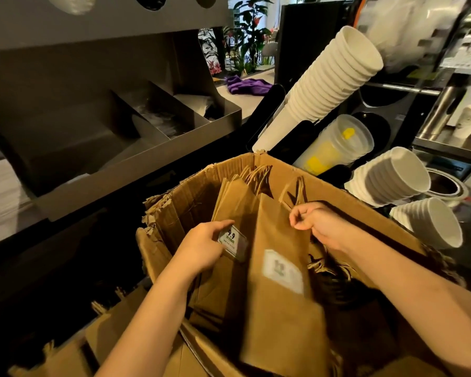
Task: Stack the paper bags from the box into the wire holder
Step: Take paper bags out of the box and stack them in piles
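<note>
The scene is taken from a single wide-angle camera worn on the head, aimed forward and steeply downward. The cardboard box (280,170) is seen close up from above.

My right hand (318,224) pinches the top edge of a paper bag (278,295) standing inside the box (337,191). Just left of that grip, my left hand (201,248) holds a small card (233,239), in front of more bags (234,202) leaning in the box's left part. Behind my right grip, past the box's far wall, lies a stack of plastic cups (337,142), with a paper cup stack (335,77) behind it. A divided tray (136,148) sits far left and behind, and a cloth (246,85) lies on the counter (253,104) beyond it.
</note>
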{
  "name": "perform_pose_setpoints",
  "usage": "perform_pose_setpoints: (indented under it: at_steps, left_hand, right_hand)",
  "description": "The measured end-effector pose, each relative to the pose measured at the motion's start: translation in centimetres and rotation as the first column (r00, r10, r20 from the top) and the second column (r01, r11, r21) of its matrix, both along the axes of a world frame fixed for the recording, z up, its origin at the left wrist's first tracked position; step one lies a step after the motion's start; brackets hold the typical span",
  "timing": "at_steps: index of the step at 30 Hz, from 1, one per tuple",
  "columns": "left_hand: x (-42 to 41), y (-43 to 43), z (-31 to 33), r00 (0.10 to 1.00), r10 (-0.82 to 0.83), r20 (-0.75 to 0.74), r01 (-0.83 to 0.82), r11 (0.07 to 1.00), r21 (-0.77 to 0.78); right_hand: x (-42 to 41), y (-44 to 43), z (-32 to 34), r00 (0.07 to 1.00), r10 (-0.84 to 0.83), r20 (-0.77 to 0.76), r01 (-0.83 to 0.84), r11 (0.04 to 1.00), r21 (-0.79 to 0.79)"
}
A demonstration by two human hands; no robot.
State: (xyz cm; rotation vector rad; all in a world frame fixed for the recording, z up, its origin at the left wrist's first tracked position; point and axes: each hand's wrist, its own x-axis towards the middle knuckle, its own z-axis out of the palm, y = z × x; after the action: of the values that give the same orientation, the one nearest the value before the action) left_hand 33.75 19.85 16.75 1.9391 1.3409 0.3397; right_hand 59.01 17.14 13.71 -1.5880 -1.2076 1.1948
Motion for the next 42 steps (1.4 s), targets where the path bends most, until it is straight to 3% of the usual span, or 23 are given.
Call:
perform_pose_setpoints:
  at_steps: [2,9,13,17,20,23,27,31,33,37,42]
  left_hand:
    - [0.0,-0.1,0.2,0.999,-0.01,0.039,0.011,1.0,-0.022]
    - [0.3,-0.5,0.6,0.994,-0.006,0.113,0.014,0.998,-0.063]
    - [0.2,-0.6,0.8,0.973,-0.035,0.227,0.083,0.976,-0.202]
    - [0.4,-0.4,0.4,0.996,-0.034,0.084,0.044,0.993,-0.112]
    - [0.3,-0.2,0.1,0.997,0.045,0.069,-0.039,0.995,-0.087]
    - [0.1,0.1,-0.5,0.992,0.105,-0.062,-0.107,0.994,-0.019]
    - [0.1,0.0,-0.6,0.989,0.114,-0.095,-0.114,0.993,0.006]
    - [0.2,-0.1,-0.2,0.986,0.112,-0.121,-0.109,0.994,0.03]
    - [0.3,-0.3,0.0,0.984,0.111,-0.141,-0.109,0.994,0.023]
    - [0.2,-0.4,-0.1,0.98,0.117,-0.161,-0.113,0.993,0.032]
    - [0.3,-0.3,-0.4,0.973,0.11,-0.201,-0.102,0.993,0.051]
  right_hand:
    - [-0.6,0.1,-0.5,0.996,-0.07,0.056,0.069,0.997,0.027]
    - [-1.8,0.1,-1.2,0.992,-0.128,0.008,0.127,0.989,0.079]
    - [-2.2,0.2,-1.3,0.993,-0.118,-0.032,0.12,0.986,0.113]
    - [-2.1,0.2,-0.8,0.98,-0.096,-0.173,0.117,0.987,0.114]
    - [-2.4,0.2,-0.5,0.988,-0.141,0.071,0.137,0.989,0.056]
    - [-2.2,0.2,-1.6,0.933,-0.013,0.36,0.069,0.987,-0.144]
    - [-2.3,-0.5,-4.0,0.893,0.22,0.392,-0.012,0.883,-0.47]
    - [-2.9,-1.4,-5.7,0.818,0.329,0.472,-0.004,0.823,-0.568]
    - [-3.2,-1.7,-6.1,0.857,0.266,0.442,0.039,0.821,-0.569]
    - [-3.6,-1.7,-6.9,0.972,0.014,0.236,0.126,0.816,-0.564]
    - [-4.0,-1.8,-7.9,0.982,-0.13,0.139,0.188,0.795,-0.577]
